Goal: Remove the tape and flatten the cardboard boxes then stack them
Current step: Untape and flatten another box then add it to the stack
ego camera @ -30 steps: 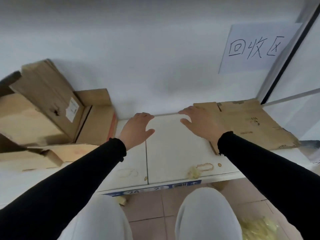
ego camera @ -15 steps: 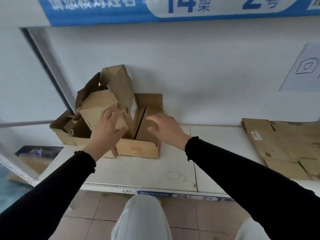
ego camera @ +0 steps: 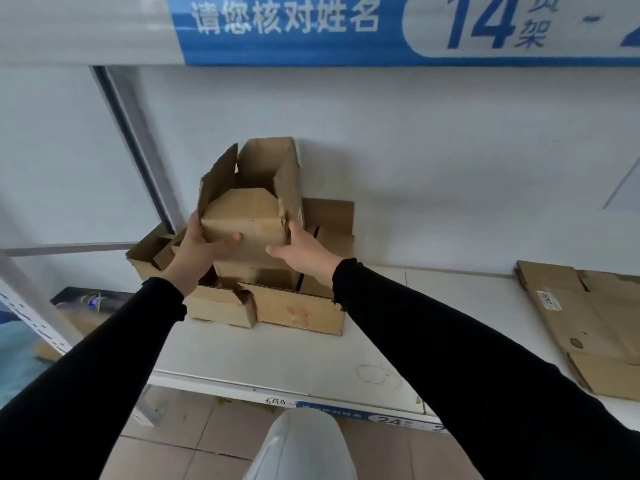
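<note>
**Head view: both hands take the top box off the pile**

Head camera looks down at a white shelf (ego camera: pixel 287 355) where a small open cardboard box (ego camera: pixel 247 216) sits on top of a pile of other boxes (ego camera: pixel 294 311) pushed against the wall. The left hand (ego camera: pixel 199 249) grips the box's near left corner, thumb hooked across the front face and fingers wrapped round the side. The right hand (ego camera: pixel 299 252) presses against the right side with fingers spread; whether its fingertips curl round the far edge cannot be told. The hands are apart, with the box clamped between them. Its top flaps stand open and one looks torn and ragged at the right front corner.

The step in hand seems to be lifting this box clear so it can be stripped of tape and flattened. To do it well, the squeeze should come from both sides evenly, low on the walls rather than on the loose flaps, which would likely fold or tear under load. Lifting straight up before pulling toward the body should keep the boxes underneath from being dragged off the shelf edge. A stack of flattened cardboard (ego camera: pixel 588 323) lies well apart on the right end of the shelf, the likely place for this one once collapsed.
</note>
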A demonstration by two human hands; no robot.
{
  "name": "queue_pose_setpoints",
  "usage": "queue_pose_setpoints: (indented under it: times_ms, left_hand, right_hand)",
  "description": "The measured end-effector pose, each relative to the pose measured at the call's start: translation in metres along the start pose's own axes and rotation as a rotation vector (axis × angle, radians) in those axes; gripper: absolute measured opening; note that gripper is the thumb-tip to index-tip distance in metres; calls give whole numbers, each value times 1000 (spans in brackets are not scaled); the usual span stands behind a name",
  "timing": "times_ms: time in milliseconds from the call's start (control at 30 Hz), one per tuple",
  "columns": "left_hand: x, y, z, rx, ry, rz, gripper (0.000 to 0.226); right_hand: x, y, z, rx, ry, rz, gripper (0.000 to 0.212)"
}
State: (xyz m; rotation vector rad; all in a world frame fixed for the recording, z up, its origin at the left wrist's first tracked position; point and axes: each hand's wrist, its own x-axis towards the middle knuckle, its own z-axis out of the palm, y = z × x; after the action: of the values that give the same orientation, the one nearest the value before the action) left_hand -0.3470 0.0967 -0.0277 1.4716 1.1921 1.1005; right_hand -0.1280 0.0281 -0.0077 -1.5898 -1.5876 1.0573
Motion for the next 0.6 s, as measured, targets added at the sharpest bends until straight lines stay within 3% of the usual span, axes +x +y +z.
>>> queue_pose_setpoints:
  times_ms: [133, 300, 467, 600]
  left_hand:
    - [-14, 37, 28, -32, -15, 169, 77]
    - [-46, 97, 91, -53, -157, 333, 74]
    - [-72, 127, 168, 64, -307, 347, 76]
    - [-94, 129, 225, 3, -441, 244, 76]
  right_hand:
    - [-20, 2, -21, 132, 121, -93, 87]
    - [-74, 18, -83, 162, 440, -184, 66]
    - [-144, 51, -158, 119, 669, -170, 49]
    - [-188, 79, -202, 97, 772, -90, 35]
